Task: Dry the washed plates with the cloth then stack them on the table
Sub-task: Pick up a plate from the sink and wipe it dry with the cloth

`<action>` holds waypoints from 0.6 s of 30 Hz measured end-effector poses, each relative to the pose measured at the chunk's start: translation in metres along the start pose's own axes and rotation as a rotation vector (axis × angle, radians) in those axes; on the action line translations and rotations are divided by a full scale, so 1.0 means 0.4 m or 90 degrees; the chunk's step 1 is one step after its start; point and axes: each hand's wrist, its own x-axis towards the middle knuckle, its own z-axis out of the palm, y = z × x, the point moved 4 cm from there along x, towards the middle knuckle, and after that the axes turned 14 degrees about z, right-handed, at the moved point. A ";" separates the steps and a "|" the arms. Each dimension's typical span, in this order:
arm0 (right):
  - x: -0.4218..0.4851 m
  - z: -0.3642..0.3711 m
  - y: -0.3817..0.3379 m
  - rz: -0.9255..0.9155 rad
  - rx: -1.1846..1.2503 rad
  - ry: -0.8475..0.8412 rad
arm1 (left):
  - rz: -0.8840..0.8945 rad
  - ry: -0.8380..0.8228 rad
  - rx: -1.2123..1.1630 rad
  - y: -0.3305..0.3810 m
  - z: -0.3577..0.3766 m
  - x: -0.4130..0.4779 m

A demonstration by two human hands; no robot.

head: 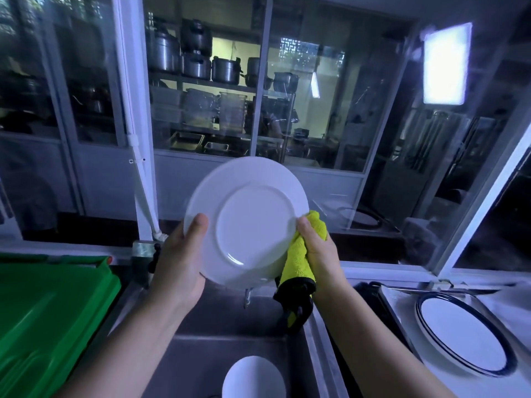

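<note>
I judge the white plate (250,225) stiff, slick, breakable: left hand (178,262) pinches its rim, right hand (319,248) clutches the cloth (297,265) against it.

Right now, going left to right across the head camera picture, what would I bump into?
Green plastic crate → left hand → white plate → right hand gripping the yellow cloth → blue-rimmed plates.

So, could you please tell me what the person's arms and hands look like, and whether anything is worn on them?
Both arms are bare as far as the frame shows: no sleeves reach into view. The left hand and the right hand have no gloves, and no watch, bracelet or ring is visible on either. The thumbnails that show look short and unpainted.
</note>
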 end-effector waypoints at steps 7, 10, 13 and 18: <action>-0.005 -0.034 0.015 -0.036 -0.050 0.025 | -0.123 -0.171 0.049 -0.014 -0.032 0.040; -0.018 -0.053 0.044 -0.031 -0.068 0.050 | -0.097 -0.142 0.059 -0.042 -0.024 0.026; -0.039 -0.082 0.076 -0.014 -0.040 0.094 | -0.104 -0.120 0.060 -0.079 -0.025 0.006; -0.078 -0.147 0.170 0.036 0.017 0.222 | -0.142 -0.059 -0.016 -0.139 0.021 -0.045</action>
